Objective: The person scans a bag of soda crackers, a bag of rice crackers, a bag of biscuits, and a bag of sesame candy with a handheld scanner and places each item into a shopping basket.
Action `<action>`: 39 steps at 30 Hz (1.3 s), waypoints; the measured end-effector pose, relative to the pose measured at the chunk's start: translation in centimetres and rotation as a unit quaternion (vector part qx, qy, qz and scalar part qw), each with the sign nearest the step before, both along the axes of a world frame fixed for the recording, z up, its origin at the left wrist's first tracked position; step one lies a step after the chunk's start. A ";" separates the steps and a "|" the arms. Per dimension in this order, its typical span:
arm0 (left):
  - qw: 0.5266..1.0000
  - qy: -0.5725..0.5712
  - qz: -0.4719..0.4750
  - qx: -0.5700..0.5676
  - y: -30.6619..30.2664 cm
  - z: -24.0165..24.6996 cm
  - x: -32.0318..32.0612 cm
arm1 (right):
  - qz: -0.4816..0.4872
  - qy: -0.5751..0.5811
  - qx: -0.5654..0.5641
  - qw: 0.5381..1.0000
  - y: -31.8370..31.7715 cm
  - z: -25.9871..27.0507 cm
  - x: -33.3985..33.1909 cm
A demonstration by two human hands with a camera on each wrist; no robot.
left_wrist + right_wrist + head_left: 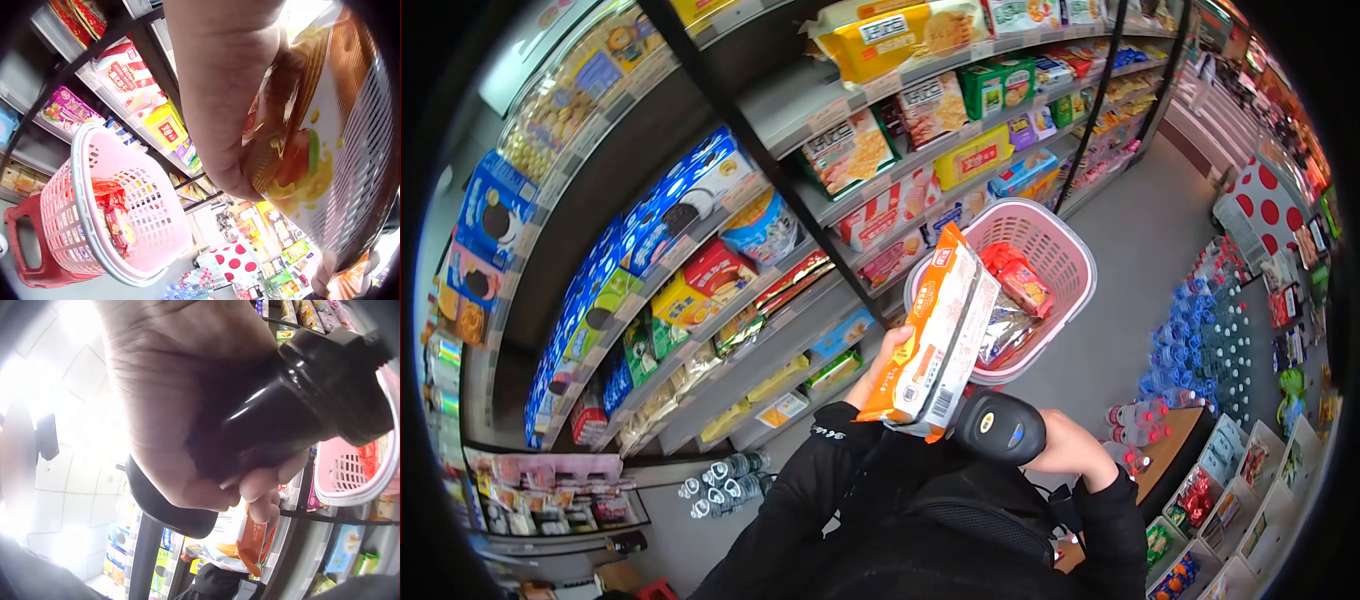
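My left hand (885, 365) grips an orange-and-white snack package (940, 345) by its side. A barcode is printed on its lower end, which lies close to a black handheld barcode scanner (998, 425). My right hand (1068, 445) has its fingers curled round the scanner's handle (250, 419), as the right wrist view shows. Just beyond the package stands a pink plastic basket (1080, 260) holding red packets (1022, 282) and a silvery packet (1006, 335). In the left wrist view the package (306, 162) hides most of my left fingers.
Shelves of boxed and bagged snacks (850, 150) curve along the left and front. The basket sits on a red stool (22, 250). Bottled drinks (1200, 340) stand on the floor at right, near a rack of small goods (1240, 490). More bottles (728, 483) stand at lower left.
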State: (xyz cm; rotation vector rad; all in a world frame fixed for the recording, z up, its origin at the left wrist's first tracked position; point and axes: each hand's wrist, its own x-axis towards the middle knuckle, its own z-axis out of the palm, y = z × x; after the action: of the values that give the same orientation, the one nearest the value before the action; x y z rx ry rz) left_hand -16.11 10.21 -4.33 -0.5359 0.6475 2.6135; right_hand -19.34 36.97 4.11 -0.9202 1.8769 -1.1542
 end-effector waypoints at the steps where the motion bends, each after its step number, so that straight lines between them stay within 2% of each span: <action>1: 1.000 -0.003 0.007 -0.002 0.0 0.6 0.4 | -0.012 -0.004 -0.001 1.000 -0.1 -0.2 0.0; 3: 0.995 0.011 0.015 -0.094 1.0 2.7 2.2 | -0.030 0.014 -0.030 0.999 0.0 0.2 -0.2; 5: 0.949 0.200 -0.037 -0.240 0.4 1.2 2.2 | -0.050 0.031 -0.057 0.997 0.6 -0.7 -0.6; 7: 0.825 0.296 -0.042 -0.479 0.6 3.5 3.1 | -0.170 -0.020 -0.106 0.980 1.5 -3.2 -0.9; 8: 0.721 0.330 -0.058 -0.606 0.3 3.8 3.6 | -0.198 -0.089 -0.168 0.962 0.5 -1.9 -1.0; 9: 0.722 0.328 -0.051 -0.607 0.0 4.4 4.2 | -0.207 -0.138 -0.196 0.949 0.2 -1.7 -1.2; 11: 0.571 0.316 -0.106 -0.750 -0.2 6.5 5.4 | -0.260 -0.149 -0.246 0.922 -0.8 -0.9 -1.0; 12: 0.537 0.325 -0.076 -0.775 -0.4 6.4 6.0 | -0.284 -0.142 -0.231 0.920 -1.1 -1.0 -0.9; 13: 0.539 0.324 -0.070 -0.774 -0.7 6.6 6.7 | -0.280 -0.140 -0.228 0.922 -1.6 -0.8 -0.7; 15: 0.455 0.337 -0.080 -0.820 -1.6 6.9 8.4 | -0.301 -0.140 -0.206 0.920 -3.2 -0.2 0.0; 16: 0.445 0.343 -0.070 -0.824 -2.2 6.9 9.3 | -0.291 -0.101 -0.212 0.928 -4.3 -0.2 0.4; 17: 0.448 0.324 -0.059 -0.831 -3.6 6.8 11.4 | -0.268 -0.139 -0.194 0.933 -6.4 -0.4 1.6; 19: 0.417 0.337 -0.051 -0.843 -4.9 6.6 14.0 | -0.250 -0.153 -0.201 0.935 -8.7 -1.5 3.1; 21: 0.423 0.305 -0.036 -0.853 -6.3 6.1 17.1 | -0.226 -0.165 -0.199 0.939 -11.3 -1.9 4.9; 23: 0.451 0.244 -0.012 -0.859 -8.0 5.6 20.6 | -0.195 -0.178 -0.197 0.944 -14.1 -2.3 6.9; 24: 0.469 0.213 -0.014 -0.857 -9.0 5.3 22.4 | -0.203 -0.194 -0.169 0.945 -15.5 -2.6 7.8; 25: 0.468 0.196 -0.006 -0.862 -10.0 4.8 24.2 | -0.211 -0.210 -0.140 0.944 -16.8 -3.0 8.9; 27: 0.567 0.117 0.039 -0.814 -11.7 3.7 27.6 | -0.188 -0.176 -0.135 0.957 -19.8 -3.5 11.2; 28: 0.634 0.074 0.025 -0.769 -12.7 3.1 29.3 | -0.134 -0.197 -0.143 0.961 -21.5 -3.0 12.6; 29: 0.634 0.063 0.035 -0.770 -13.7 2.2 31.0 | -0.082 -0.217 -0.150 0.961 -23.0 -2.7 14.1; 31: 0.734 0.045 0.125 -0.666 -15.4 -0.4 34.1 | 0.008 -0.206 -0.068 0.976 -25.7 -3.4 16.5; 32: 0.751 0.075 0.178 -0.631 -16.3 -2.8 35.2 | 0.046 -0.119 -0.070 0.989 -26.8 -5.5 17.8; 33: 0.751 0.071 0.184 -0.631 -16.6 -2.6 36.3 | 0.083 -0.031 -0.073 0.993 -27.9 -7.0 19.0; 35: 0.862 0.024 0.316 -0.395 -17.2 -1.5 38.1 | 0.173 -0.090 -0.016 0.981 -31.4 -5.4 22.3; 37: 0.873 0.002 0.339 -0.350 -17.6 -1.1 39.4 | 0.202 -0.128 -0.043 0.970 -34.1 -3.6 25.2; 39: 0.884 -0.025 0.391 -0.255 -17.9 -1.1 40.1 | 0.243 -0.147 -0.009 0.959 -36.0 -4.3 26.6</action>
State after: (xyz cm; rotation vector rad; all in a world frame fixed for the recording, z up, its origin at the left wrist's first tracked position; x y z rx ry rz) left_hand 23.95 -7.68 -5.46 -1.2370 1.3482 3.1169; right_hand 7.24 0.95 -0.14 -1.0778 1.3058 -0.9410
